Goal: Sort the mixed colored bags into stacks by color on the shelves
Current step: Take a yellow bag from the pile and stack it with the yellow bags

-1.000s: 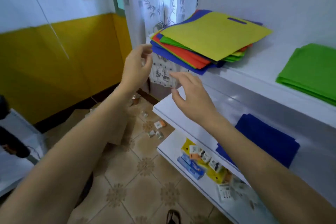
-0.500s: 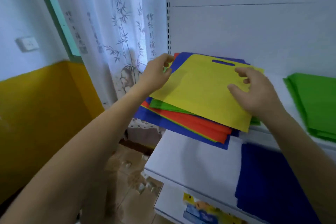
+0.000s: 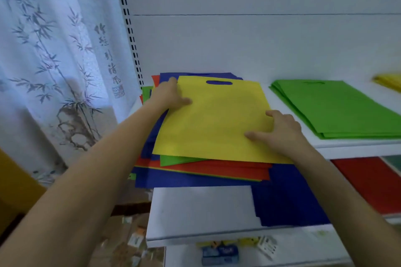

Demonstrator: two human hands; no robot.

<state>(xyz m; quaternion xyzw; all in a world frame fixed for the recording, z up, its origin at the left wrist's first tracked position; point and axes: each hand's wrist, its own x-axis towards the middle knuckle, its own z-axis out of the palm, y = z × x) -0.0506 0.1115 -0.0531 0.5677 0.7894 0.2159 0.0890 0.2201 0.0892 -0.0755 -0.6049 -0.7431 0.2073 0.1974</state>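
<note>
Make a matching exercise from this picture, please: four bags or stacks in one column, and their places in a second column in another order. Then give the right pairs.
Column 1
1. top yellow bag
2. green stack
3. blue stack
4. red stack

Column 2
A. lower shelf, at the right edge of the view
B. on the mixed pile, touched by the left hand and the right hand
C. upper shelf, right of the mixed pile
D. lower shelf, below the mixed pile's front right corner

Pairs: 1-B, 2-C, 3-D, 4-A.
</note>
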